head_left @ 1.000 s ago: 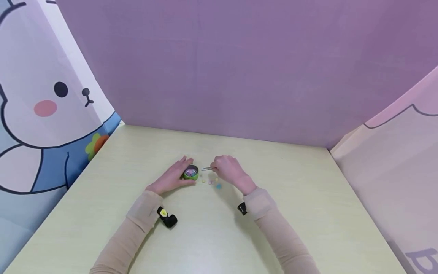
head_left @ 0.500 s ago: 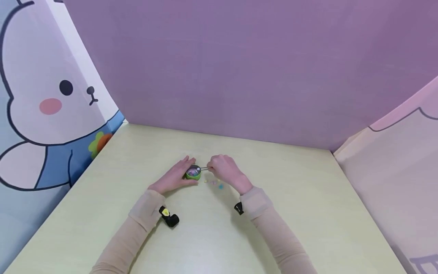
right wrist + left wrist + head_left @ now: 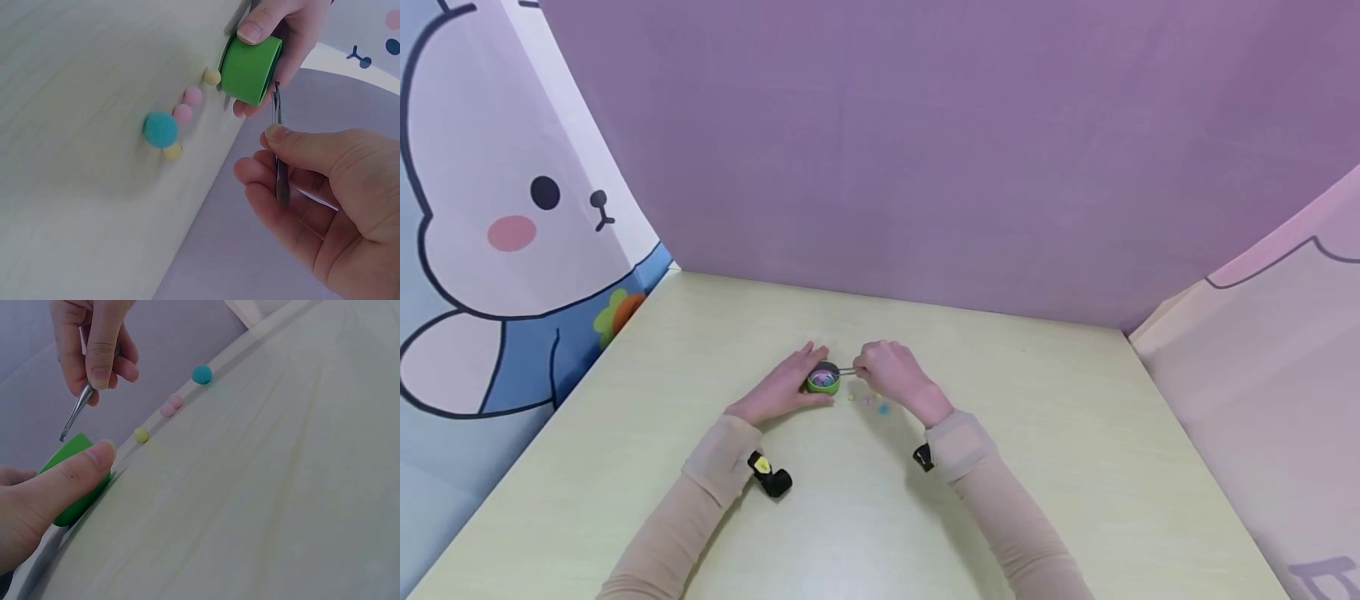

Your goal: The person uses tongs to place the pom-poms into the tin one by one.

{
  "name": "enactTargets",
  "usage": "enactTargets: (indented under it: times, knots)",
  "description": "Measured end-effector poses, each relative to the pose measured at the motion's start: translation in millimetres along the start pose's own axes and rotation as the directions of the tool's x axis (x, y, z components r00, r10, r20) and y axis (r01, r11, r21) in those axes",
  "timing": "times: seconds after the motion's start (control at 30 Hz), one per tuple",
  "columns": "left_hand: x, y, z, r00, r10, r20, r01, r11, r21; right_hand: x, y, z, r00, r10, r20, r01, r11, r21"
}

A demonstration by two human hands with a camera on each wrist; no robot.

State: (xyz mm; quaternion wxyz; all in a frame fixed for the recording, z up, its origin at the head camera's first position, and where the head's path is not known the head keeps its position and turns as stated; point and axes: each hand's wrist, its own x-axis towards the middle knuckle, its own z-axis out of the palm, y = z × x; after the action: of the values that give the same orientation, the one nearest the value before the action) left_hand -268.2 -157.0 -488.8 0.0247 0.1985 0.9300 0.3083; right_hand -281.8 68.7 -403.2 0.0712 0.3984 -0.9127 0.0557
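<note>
My right hand [image 3: 350, 169] pinches slim, metallic tweezers [image 3: 77, 414] along the shank; tips at the cup's mouth, nothing visible between them. My left hand [image 3: 782, 387] clasps the green cup [image 3: 250, 69], which stands on the table [image 3: 820, 533]. Assessment: tweezers probably light, springy, slightly slippery, best held mid-shank; cup probably light, stiff, best steadied by its wall. Appearance: cup round, smooth-sided. Turquoise ball [image 3: 160, 129] nearby, fuzzy, presumably soft.
</note>
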Motion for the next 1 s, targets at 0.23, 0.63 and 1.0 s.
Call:
enactTargets:
  times: [0.23,0.63,1.0]
  knots:
    - [0.8,2.0,0.0,1.0,0.005,-0.004,-0.005,1.0,0.003,-3,3,-3,1.0,0.013,-0.005,-0.013,1.0,-0.002]
    - [1.6,-1.2,-0.6,1.0,0.016,-0.006,-0.016,1.0,0.009,-13,7,-6,0.999,0.038,-0.017,-0.038,0.999,-0.012]
    - [0.4,-0.7,-0.3,1.0,0.009,-0.003,-0.009,1.0,0.006,-22,15,-3,0.997,0.072,0.009,-0.072,0.997,-0.025]
